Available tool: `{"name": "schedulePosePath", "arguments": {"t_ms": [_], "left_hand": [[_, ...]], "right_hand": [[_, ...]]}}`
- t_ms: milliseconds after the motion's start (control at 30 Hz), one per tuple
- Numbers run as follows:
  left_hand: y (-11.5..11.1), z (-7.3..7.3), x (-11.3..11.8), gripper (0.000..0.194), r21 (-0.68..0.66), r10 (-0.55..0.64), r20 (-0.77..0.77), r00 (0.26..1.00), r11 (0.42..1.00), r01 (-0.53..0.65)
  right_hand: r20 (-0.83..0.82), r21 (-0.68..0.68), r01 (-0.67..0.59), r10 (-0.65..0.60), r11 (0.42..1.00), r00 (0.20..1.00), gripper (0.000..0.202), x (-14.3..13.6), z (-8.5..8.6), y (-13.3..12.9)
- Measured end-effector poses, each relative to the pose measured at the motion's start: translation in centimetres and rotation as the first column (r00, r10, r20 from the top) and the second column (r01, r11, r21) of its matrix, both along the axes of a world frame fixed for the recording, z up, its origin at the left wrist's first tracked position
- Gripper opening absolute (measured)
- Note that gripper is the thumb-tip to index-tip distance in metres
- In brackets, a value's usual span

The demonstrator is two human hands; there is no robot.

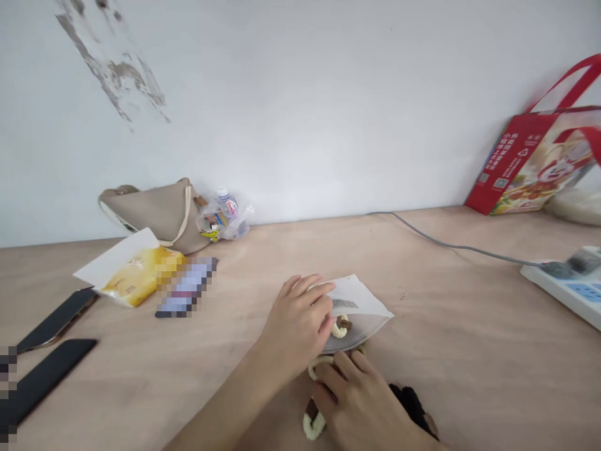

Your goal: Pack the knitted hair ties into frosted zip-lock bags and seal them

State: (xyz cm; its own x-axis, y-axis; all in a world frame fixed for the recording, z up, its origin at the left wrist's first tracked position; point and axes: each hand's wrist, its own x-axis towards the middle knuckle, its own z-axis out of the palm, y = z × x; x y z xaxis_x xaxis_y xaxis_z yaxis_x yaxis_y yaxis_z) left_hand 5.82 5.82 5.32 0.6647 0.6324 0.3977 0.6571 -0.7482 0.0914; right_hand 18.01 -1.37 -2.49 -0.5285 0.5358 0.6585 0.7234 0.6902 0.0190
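Note:
A clear-fronted pouch with a white flap [359,294] lies on the table, a cream and brown fuzzy piece [340,327] visible inside it. My left hand [300,316] rests over the pouch's left side, its fingers bent and slightly apart; whether it pinches the edge is hidden. Just below the pouch opening, my right hand [350,391] has its fingers curled down on a cream fuzzy loop [315,369]. Another cream and brown piece [313,426] lies beside that hand at the lower left. A black item [410,404] shows partly behind the right hand.
A yellow and white packet [136,275], phone [188,288] and dark flat objects [51,376] lie left. Against the wall are a beige bag [153,210] and a bottle in clear plastic [228,210]. At right are a red bag [511,156], cable [446,243] and power strip [573,288].

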Motion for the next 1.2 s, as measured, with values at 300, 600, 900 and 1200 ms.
{"name": "schedulePosePath", "arguments": {"t_ms": [300,600,900,1200], "left_hand": [[0.3,0.3,-0.3,0.012,0.056,0.081,0.152,0.985,0.994,-0.091],[0.4,0.3,-0.1,0.014,0.03,0.123,0.206,0.971,0.991,-0.132],[0.5,0.4,-0.4,0.013,0.01,0.137,0.206,0.969,0.99,-0.142],[0.0,1.2,-0.1,0.017,-0.096,0.189,0.24,0.952,0.981,-0.17]], "right_hand": [[0.01,-0.127,0.149,-0.149,0.981,0.989,0.033,4.4,3.4,-0.7],[-0.152,0.12,-0.017,0.035,0.993,0.988,0.024,-0.4,-1.3,-2.3],[-0.125,0.186,-0.08,0.105,0.979,0.987,0.033,-1.8,-0.1,-1.2],[-0.081,-0.065,0.073,-0.078,0.995,0.994,0.029,2.8,4.1,-0.3]]}}
